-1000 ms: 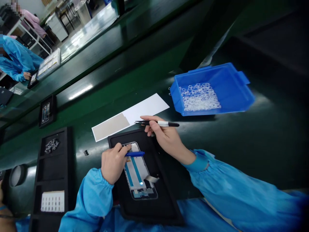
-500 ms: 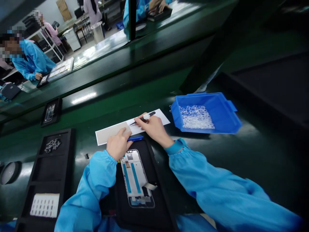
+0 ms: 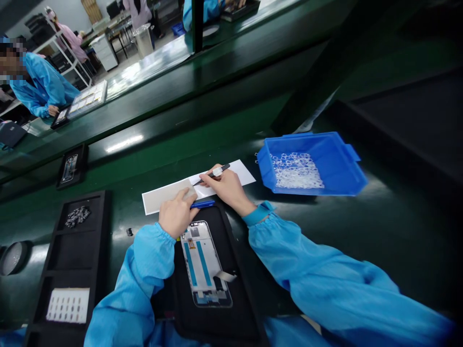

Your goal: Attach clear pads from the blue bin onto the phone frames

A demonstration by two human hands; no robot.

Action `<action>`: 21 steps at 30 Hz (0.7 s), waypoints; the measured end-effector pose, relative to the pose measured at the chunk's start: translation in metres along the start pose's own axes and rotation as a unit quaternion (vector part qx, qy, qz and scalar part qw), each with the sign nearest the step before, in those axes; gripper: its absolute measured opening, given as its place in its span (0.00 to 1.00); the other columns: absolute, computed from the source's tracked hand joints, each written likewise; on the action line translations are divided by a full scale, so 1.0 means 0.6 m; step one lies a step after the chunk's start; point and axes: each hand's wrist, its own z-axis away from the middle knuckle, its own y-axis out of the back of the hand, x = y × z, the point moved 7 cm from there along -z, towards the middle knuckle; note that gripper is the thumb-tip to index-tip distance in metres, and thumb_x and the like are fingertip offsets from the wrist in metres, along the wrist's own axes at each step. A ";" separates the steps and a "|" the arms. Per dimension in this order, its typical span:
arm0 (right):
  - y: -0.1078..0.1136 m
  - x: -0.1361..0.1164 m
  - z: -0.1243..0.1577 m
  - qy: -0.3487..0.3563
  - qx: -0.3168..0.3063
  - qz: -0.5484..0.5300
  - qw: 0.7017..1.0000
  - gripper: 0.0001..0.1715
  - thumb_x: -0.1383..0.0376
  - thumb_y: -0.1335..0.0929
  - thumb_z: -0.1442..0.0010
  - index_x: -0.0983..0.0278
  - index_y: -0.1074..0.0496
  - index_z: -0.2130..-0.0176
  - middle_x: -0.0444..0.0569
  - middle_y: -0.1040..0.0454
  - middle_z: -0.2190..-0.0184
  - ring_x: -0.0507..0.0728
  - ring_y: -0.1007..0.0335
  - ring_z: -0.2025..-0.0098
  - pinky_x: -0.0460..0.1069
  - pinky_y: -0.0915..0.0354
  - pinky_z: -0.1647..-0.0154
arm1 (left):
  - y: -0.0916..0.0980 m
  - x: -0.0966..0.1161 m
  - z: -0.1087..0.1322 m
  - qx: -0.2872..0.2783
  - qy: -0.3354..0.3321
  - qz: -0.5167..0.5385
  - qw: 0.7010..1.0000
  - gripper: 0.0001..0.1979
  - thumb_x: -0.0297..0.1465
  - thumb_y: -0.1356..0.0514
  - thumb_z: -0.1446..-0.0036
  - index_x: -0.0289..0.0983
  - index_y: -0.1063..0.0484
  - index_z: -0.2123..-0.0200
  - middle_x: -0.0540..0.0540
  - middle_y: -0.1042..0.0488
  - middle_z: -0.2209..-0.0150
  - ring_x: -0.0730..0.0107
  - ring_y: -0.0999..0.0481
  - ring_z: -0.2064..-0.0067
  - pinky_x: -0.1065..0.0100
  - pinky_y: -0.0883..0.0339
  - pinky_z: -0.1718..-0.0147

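Observation:
A long white sheet (image 3: 240, 174) with a beige section at its left lies across the green bench. My left hand (image 3: 177, 212) rests its fingers on the beige part, with a blue pen-like tool (image 3: 203, 204) under or beside it; whether it grips that tool is unclear. In my right hand (image 3: 228, 189) are dark tweezers (image 3: 224, 167) with a white wrap, their tip at the beige section's right edge. Below my hands, an opened phone frame (image 3: 202, 265) with two blue strips and a lifted flex cable lies in a black tray (image 3: 242, 308).
A blue bin (image 3: 340, 168) of small clear pieces stands at right. At left are a black compartment tray (image 3: 99, 236) with small black parts and a white card, a round dish (image 3: 14, 258) and another phone tray (image 3: 83, 161). Co-workers sit beyond the rail.
The view has shifted slightly. My right hand and the tweezers have moved a little left, and the tip is nearer the beige edge. My left hand stays in place on the sheet.

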 end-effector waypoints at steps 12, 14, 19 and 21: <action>0.033 -0.025 0.169 -0.003 0.014 -0.039 0.999 0.27 0.43 0.28 0.39 0.63 0.30 0.72 0.47 0.33 0.80 0.63 0.27 0.72 0.48 0.37 0.79 | 0.004 -0.048 0.045 0.009 0.040 0.300 0.953 0.12 0.36 0.44 0.34 0.35 0.22 0.62 0.49 0.23 0.68 0.67 0.24 0.65 0.71 0.35 0.64; 0.027 -0.028 0.187 0.014 0.012 0.002 1.000 0.27 0.45 0.30 0.37 0.64 0.28 0.73 0.49 0.30 0.75 0.61 0.29 0.72 0.49 0.38 0.78 | -0.009 -0.036 0.047 -0.050 0.024 0.310 0.949 0.13 0.36 0.43 0.35 0.35 0.24 0.66 0.51 0.25 0.72 0.70 0.27 0.69 0.72 0.39 0.68; 0.015 -0.026 0.193 0.031 0.011 0.055 0.998 0.23 0.49 0.31 0.35 0.63 0.29 0.71 0.48 0.29 0.73 0.60 0.30 0.70 0.51 0.38 0.72 | -0.021 -0.023 0.037 -0.086 0.004 0.289 0.954 0.13 0.35 0.45 0.36 0.36 0.27 0.70 0.52 0.29 0.76 0.71 0.31 0.72 0.71 0.45 0.71; 0.012 -0.029 0.192 0.038 0.011 0.067 0.997 0.22 0.49 0.32 0.35 0.62 0.30 0.72 0.47 0.29 0.73 0.60 0.31 0.70 0.52 0.39 0.70 | -0.023 -0.023 0.034 -0.091 0.002 0.285 0.954 0.13 0.34 0.46 0.36 0.36 0.27 0.70 0.51 0.28 0.74 0.70 0.30 0.71 0.71 0.44 0.70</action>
